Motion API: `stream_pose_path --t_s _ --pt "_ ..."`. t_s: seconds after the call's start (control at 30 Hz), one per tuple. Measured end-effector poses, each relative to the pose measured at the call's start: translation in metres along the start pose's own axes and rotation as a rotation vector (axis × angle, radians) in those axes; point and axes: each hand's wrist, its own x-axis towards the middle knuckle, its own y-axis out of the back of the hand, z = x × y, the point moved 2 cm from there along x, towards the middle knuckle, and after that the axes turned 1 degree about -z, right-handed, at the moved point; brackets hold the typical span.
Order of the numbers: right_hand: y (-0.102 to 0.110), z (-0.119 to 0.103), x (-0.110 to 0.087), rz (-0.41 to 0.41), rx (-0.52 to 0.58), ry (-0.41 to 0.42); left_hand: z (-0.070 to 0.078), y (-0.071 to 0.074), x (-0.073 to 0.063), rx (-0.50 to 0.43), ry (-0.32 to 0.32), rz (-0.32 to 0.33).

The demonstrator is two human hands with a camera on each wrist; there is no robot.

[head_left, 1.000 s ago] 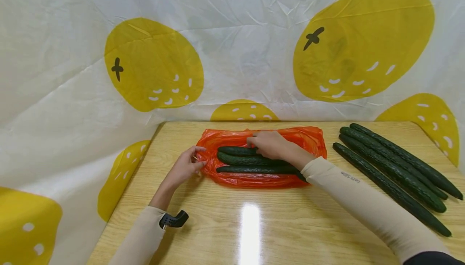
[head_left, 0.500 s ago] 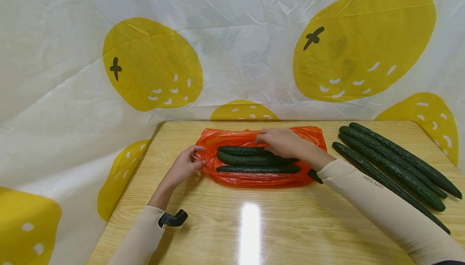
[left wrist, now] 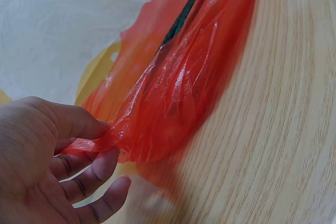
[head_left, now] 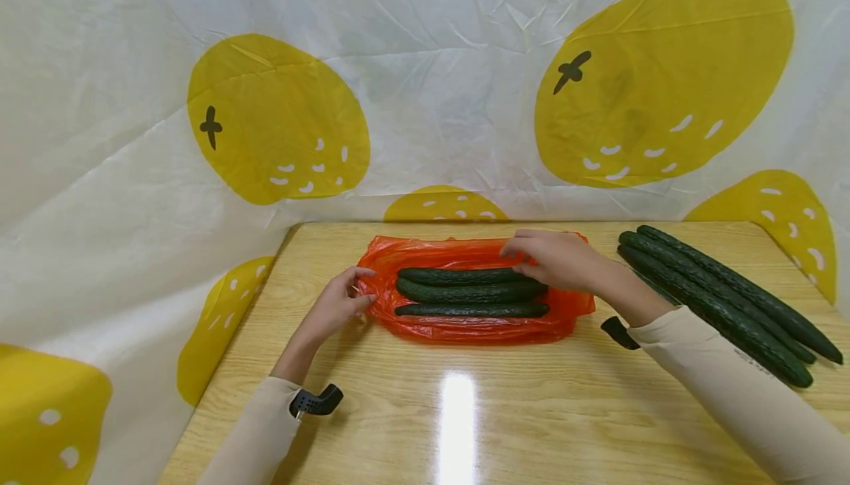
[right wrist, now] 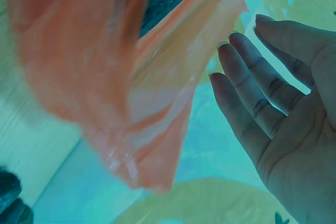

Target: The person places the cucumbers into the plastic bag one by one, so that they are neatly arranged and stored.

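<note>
A red plastic bag (head_left: 425, 331) lies spread open on the table with three dark green cucumbers (head_left: 471, 293) side by side in it. At the bag's left end, my left hand (head_left: 337, 304) pinches its edge; the left wrist view shows the gathered red film (left wrist: 113, 137) between thumb and fingers. My right hand (head_left: 558, 258) hovers over the right end of the cucumbers and holds nothing. Its fingers look fairly straight and apart from the bag (right wrist: 157, 129) in the right wrist view. The right forearm hides part of the cucumbers beyond the bag.
Several more cucumbers (head_left: 737, 291) lie slanted at the table's right side. The wooden table (head_left: 372, 426) meets a white cloth (head_left: 451, 123) with yellow fruit prints at the back and left. Black wrist devices (head_left: 317, 400) sit on both sleeves.
My right hand has moved right, off the middle of the cucumbers in the bag toward the bag's right end. The left hand has stayed at the bag's left edge.
</note>
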Motion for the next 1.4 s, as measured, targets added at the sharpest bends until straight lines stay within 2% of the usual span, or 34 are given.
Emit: stream_pose_path --t_s 0.07,0.17,0.4,0.73,0.83,1.03,1.13,1.4 --pt "0.002 0.003 -0.007 0.006 0.006 -0.002 0.006 0.001 -0.004 -0.003 -0.013 0.000" --pt "0.007 0.008 -0.018 0.017 0.007 -0.012 0.008 0.001 -0.005 -0.007 -0.015 0.004" --pt "0.014 0.017 -0.045 0.088 -0.044 -0.056 -0.028 0.002 0.012 0.005 -0.008 0.028" --pt "0.014 0.035 -0.076 0.106 -0.079 -0.121 -0.031 0.002 0.013 -0.003 -0.002 0.031" --pt "0.013 0.041 -0.084 0.109 -0.048 -0.128 -0.028 0.002 0.011 -0.003 0.005 0.028" --pt "0.016 0.051 -0.101 0.151 0.010 -0.147 -0.003 0.001 -0.002 -0.003 0.013 0.009" --pt "0.018 0.057 -0.109 0.174 -0.006 -0.166 0.002 0.001 -0.004 0.001 0.019 0.008" --pt "0.013 0.081 -0.132 0.133 -0.039 -0.223 -0.028 0.002 0.009 -0.005 0.010 0.026"
